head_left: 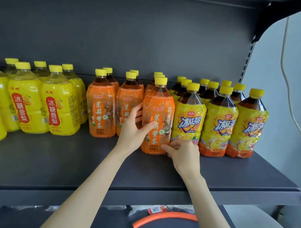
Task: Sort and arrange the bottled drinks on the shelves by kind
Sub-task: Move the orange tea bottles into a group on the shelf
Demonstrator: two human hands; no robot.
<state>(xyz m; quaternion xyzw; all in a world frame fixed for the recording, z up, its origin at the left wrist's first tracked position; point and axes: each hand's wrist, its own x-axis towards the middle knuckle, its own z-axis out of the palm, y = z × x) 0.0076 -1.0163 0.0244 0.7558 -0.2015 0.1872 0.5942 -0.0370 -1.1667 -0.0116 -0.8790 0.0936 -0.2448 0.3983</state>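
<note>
An orange-labelled tea bottle [160, 117] with a yellow cap stands upright at the front of the dark shelf [58, 161]. My left hand [135, 130] grips its left side, thumb across the label. At the bottle's base, on the right, my right hand [181, 151] holds it with curled fingers. More orange bottles [101, 108] stand in rows to its left and behind it. Yellow pear-drink bottles [60, 106] fill the left part of the shelf. Iced-tea bottles [220, 120] with yellow and orange labels stand in rows on the right.
The shelf's front strip in front of the bottles is bare. A lower shelf holds an orange hose piece [164, 218] and plastic-wrapped items. A slotted upright [247, 61] and a hanging cable [286, 68] are on the right.
</note>
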